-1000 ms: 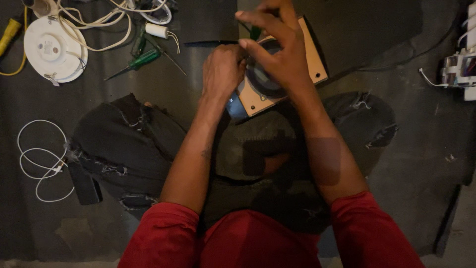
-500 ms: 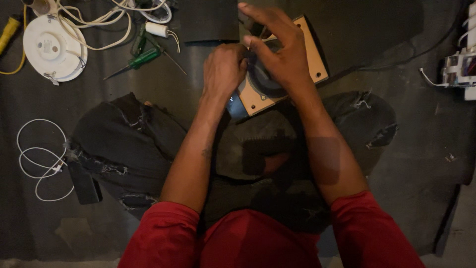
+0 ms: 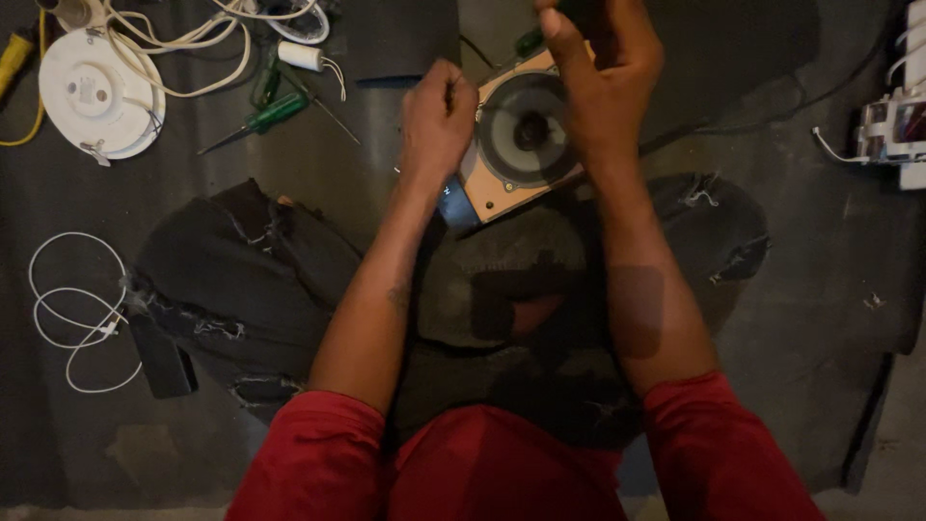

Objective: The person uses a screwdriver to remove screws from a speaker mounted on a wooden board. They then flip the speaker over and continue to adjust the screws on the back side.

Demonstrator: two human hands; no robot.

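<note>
The right hand (image 3: 603,82) has lifted off the speaker (image 3: 521,130), baring its dark cone, which it covered half a second ago; its fingers now hang curled and loose above, seemingly holding nothing. The left hand (image 3: 436,121) is closed in a fist at the speaker's wooden panel edge; what it grips is hidden. A green screwdriver (image 3: 265,116) lies near, left.

Dim light falls on a dark floor mat (image 3: 830,289). A white round disc (image 3: 96,94) lies top left with white cables (image 3: 183,48). Beside it lies a green screwdriver (image 3: 265,116). A thin white wire (image 3: 72,309) coils at left.
</note>
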